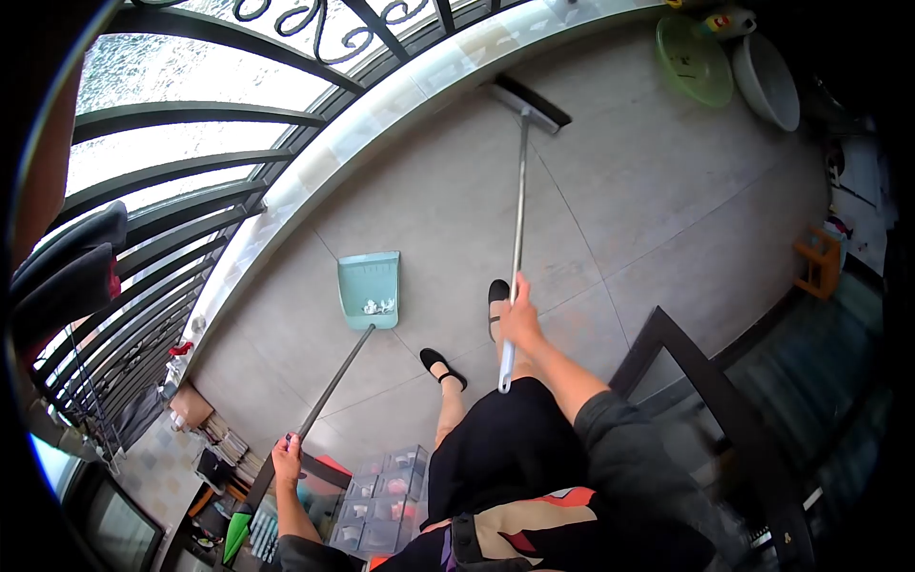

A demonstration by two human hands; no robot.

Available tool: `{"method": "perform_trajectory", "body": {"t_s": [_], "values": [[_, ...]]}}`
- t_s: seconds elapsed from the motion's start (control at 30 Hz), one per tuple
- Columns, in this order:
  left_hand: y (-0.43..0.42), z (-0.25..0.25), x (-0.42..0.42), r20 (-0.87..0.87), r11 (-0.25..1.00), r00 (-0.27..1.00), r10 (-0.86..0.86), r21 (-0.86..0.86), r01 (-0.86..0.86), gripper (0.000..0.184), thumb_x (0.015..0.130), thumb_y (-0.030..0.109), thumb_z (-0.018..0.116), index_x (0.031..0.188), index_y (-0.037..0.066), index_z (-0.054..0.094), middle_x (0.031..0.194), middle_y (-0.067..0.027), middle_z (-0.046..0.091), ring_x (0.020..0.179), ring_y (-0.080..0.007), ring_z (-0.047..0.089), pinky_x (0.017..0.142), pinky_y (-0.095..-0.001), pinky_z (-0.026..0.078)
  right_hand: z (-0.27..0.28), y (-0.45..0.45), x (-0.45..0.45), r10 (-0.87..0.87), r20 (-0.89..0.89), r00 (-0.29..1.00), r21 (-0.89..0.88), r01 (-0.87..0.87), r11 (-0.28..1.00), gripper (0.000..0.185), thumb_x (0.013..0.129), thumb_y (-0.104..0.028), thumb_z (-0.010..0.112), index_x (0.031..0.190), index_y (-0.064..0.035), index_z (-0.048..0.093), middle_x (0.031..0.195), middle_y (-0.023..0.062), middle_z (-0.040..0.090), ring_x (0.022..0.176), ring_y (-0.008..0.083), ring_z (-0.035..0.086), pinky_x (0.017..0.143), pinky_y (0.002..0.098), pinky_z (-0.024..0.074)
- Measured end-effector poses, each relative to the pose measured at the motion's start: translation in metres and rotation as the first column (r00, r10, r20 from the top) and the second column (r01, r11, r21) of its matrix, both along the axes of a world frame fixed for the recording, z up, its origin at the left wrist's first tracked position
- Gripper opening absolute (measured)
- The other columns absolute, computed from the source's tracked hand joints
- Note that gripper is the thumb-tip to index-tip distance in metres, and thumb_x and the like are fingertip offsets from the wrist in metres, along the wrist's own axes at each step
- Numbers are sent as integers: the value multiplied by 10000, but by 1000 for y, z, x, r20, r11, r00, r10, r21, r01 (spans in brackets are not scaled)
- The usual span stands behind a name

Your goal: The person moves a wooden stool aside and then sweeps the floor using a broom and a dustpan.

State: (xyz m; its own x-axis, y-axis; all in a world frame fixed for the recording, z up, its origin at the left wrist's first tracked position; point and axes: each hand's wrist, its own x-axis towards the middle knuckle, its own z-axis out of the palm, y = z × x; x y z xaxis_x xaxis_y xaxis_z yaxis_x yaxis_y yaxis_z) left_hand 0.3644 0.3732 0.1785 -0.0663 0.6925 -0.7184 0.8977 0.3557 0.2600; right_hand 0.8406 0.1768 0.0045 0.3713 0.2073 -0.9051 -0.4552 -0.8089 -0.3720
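Observation:
In the head view my right hand [520,317] is wrapped round the pale handle of a broom [521,191]. The broom's dark, wide head [532,103] rests on the tiled floor near the low ledge. At the lower left my left hand [287,456] grips the top of a long grey handle [338,381]. That handle leads to a light blue dustpan [368,276], which lies on the floor with some crumpled white bits [378,307] in it. Dustpan and broom head are well apart.
A pale ledge [315,172] with dark railings curves along the left and top. Green [694,62] and white basins [765,84] lean at the upper right. An orange stool [818,262] stands at the right, near a dark door frame [710,391]. Clear drawers [381,500] are beside my left arm.

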Motion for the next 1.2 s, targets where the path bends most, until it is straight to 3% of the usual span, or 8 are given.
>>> {"method": "perform_trajectory", "body": {"t_s": [0.17,0.23,0.33,0.67,0.83,0.97,1.07,1.2], "values": [[2,-8,-18,31,998,998,-53,30,52,248,884,260,542,710,85,566,540,67,430,483,-31,364,445,-203,276,64,-44,-76,162,-159,974,27,-160,987,576,875,-85,416,1373,-186,144,702,165,568,456,229,562,439,355,478],[0,-10,-20,29,999,999,-41,34,40,249,881,265,546,712,83,567,539,67,430,484,-31,362,445,-203,273,90,-62,-73,103,-113,988,112,-90,990,529,870,-109,433,1354,-184,232,718,188,590,451,253,571,457,362,495],[0,-8,-17,34,997,998,-62,45,60,263,875,285,553,707,83,567,535,69,425,487,-30,357,444,-205,266,106,-101,-58,-28,-120,992,118,43,992,550,870,-100,445,1375,-189,245,606,73,507,405,155,486,402,306,461],[0,-10,-18,60,990,992,-113,95,108,286,873,294,555,697,69,561,539,62,416,504,-34,351,461,-211,272,46,-123,91,-304,146,941,90,294,952,537,877,-71,425,1359,-173,211,606,38,442,405,112,410,344,265,395],[6,-12,-28,56,990,992,-113,89,108,267,863,283,570,729,52,572,542,59,417,502,-35,352,461,-216,278,44,-78,2,-347,12,938,11,347,938,548,875,-59,410,1345,-171,152,643,74,456,399,143,427,349,281,412],[6,-8,-18,59,991,994,-92,99,86,259,858,285,574,755,48,594,537,59,416,497,-37,351,458,-218,282,67,-54,-102,-90,-138,986,-25,87,996,562,872,-65,387,1355,-161,116,591,88,467,392,169,477,350,306,436],[7,-14,-23,47,993,996,-76,99,71,259,854,291,583,775,45,605,538,60,419,491,-36,349,453,-218,282,90,-50,-132,-156,-203,967,100,179,979,560,871,-53,386,1372,-165,162,607,61,466,387,134,436,346,293,430],[6,-9,-20,94,997,995,10,76,-18,279,839,321,605,802,45,610,542,63,425,481,-35,350,444,-220,279,121,-51,-120,-197,-94,976,126,208,970,539,878,-47,402,1374,-151,218,562,31,445,368,115,405,328,269,388]]}}
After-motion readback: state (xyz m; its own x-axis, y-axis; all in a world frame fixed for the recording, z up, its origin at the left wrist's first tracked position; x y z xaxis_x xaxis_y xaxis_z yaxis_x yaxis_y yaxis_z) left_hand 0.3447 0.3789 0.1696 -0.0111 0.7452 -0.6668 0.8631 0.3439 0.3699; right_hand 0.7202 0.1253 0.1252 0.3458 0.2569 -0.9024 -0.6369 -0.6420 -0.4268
